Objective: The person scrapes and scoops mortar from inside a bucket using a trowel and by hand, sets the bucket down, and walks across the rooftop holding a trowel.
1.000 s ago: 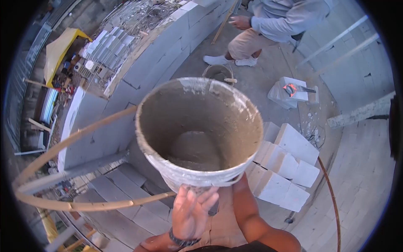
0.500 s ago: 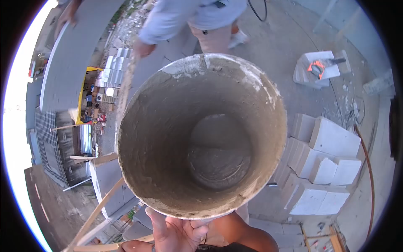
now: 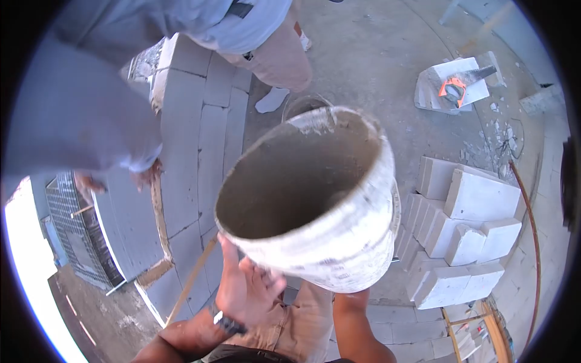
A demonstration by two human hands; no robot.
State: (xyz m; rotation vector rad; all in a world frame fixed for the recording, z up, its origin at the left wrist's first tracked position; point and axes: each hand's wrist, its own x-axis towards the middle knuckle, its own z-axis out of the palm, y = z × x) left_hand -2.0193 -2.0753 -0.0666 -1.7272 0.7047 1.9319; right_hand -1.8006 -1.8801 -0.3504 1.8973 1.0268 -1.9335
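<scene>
A white, mortar-smeared bucket (image 3: 339, 242) is held up in front of me, tilted with its mouth toward the upper left. Its inner wall is coated in grey mortar, and the bottom is in shadow. My left hand (image 3: 245, 287), below a wristwatch (image 3: 227, 320), has its thumb at the rim and its fingers spread loosely beside the outer wall. My right forearm (image 3: 354, 314) reaches up to the underside of the bucket, where the base hides the hand; it appears to bear the bucket.
A co-worker's hands (image 3: 148, 175) rest on a long grey block (image 3: 127, 212) along the block wall (image 3: 181, 139). Another bucket (image 3: 305, 104) stands behind mine. Pale blocks (image 3: 484, 193) are stacked at right, beyond them an orange-handled saw (image 3: 454, 91) on a block.
The bucket has tipped from facing me to leaning leftward, exposing its outer side. The co-worker has moved left and bent forward, and the long block has come lower, against the wall.
</scene>
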